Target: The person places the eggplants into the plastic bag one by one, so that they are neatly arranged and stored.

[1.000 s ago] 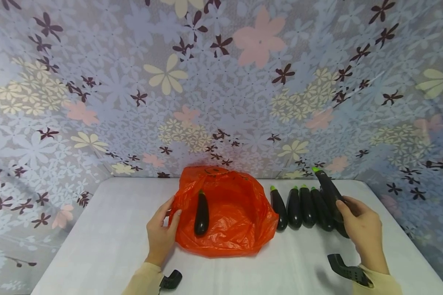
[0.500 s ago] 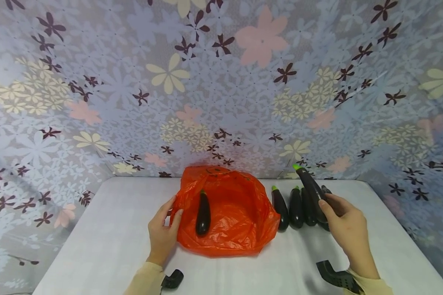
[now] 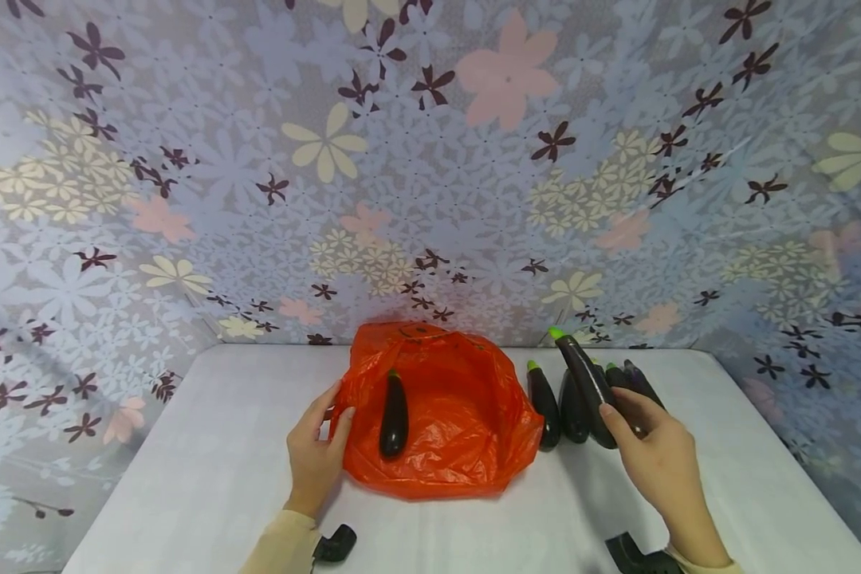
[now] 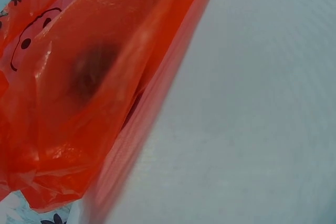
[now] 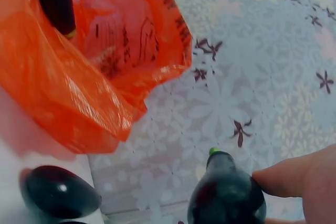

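An open red plastic bag (image 3: 459,470) lies on its side with its mouth toward me. Inside it, toward the left, is one dark eggplant (image 3: 395,418) with a green stem end. My left hand (image 3: 316,454) holds the bag's left edge, fingers and thumb at the plastic; the left wrist view shows the plastic but not the fingers. With my right hand (image 3: 660,446) I grip another eggplant (image 3: 583,383), tilted, its green tip up and leftward. In the right wrist view, the thumb (image 5: 286,177) presses the side of this held eggplant (image 5: 226,198).
Several more eggplants stand in a row right of the bag, the nearest eggplant (image 3: 543,406) touching its edge. They are partly behind the right hand. A white table (image 3: 222,446) carries everything, and a flowered cloth wall (image 3: 430,199) rises behind.
My right hand has carried its eggplant leftward, from the row's right end to over its middle, closer to the bag. The left hand and the bag have stayed in place.
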`<state>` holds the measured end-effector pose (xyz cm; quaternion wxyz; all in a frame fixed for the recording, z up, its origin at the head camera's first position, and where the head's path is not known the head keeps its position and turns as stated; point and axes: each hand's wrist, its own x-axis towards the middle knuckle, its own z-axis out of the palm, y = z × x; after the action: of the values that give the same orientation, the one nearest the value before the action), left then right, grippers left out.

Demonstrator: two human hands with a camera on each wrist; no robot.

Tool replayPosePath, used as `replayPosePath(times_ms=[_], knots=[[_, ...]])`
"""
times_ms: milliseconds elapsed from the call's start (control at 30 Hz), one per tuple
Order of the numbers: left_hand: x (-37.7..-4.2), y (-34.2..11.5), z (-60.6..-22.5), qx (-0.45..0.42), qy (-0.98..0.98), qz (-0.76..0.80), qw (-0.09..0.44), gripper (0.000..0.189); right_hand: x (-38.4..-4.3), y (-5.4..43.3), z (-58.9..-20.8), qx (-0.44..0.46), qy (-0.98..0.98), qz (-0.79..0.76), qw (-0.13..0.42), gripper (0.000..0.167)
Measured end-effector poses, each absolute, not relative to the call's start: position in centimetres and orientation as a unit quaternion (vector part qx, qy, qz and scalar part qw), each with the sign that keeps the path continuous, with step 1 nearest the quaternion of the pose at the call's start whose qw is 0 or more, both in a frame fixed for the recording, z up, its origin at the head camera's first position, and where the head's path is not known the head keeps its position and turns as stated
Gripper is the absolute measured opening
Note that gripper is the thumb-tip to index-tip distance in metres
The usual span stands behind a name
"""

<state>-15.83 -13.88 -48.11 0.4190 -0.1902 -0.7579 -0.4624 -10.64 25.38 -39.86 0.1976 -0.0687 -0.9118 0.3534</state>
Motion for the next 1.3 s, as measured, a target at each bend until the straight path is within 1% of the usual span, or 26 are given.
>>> replayPosePath(times_ms=[133,333,500,733,933,1033,1300], knots=[[-15.7,-13.8,-48.0,-0.194,-0.756,-0.463,0.421,0.061,-10.2,24.6,-39.9,-0.067,-0.903,0.375,0.198,0.048],[-16.9,-14.5,-50.0,-0.191,-0.758,-0.462,0.419,0.067,-9.6,23.3,-39.7,-0.071,-0.9,0.383,0.195,0.047],[-17.2,-14.6,-50.5,-0.19,-0.76,-0.46,0.419,0.065,-9.0,22.1,-39.5,-0.065,-0.897,0.394,0.189,0.046],[-17.1,-14.6,-50.5,-0.188,-0.76,-0.461,0.418,0.064,-8.5,20.9,-39.2,-0.047,-0.894,0.4,0.195,0.04],[-17.1,-14.8,-50.6,-0.19,-0.76,-0.462,0.416,0.067,-8.2,20.0,-39.2,-0.037,-0.896,0.406,0.178,0.038],[-17.1,-14.8,-50.6,-0.191,-0.759,-0.465,0.415,0.066,-8.0,19.6,-39.3,-0.032,-0.896,0.408,0.171,0.036],[-16.9,-14.8,-50.4,-0.194,-0.756,-0.467,0.416,0.065,-7.6,18.5,-39.5,-0.011,-0.893,0.425,0.144,0.037]])
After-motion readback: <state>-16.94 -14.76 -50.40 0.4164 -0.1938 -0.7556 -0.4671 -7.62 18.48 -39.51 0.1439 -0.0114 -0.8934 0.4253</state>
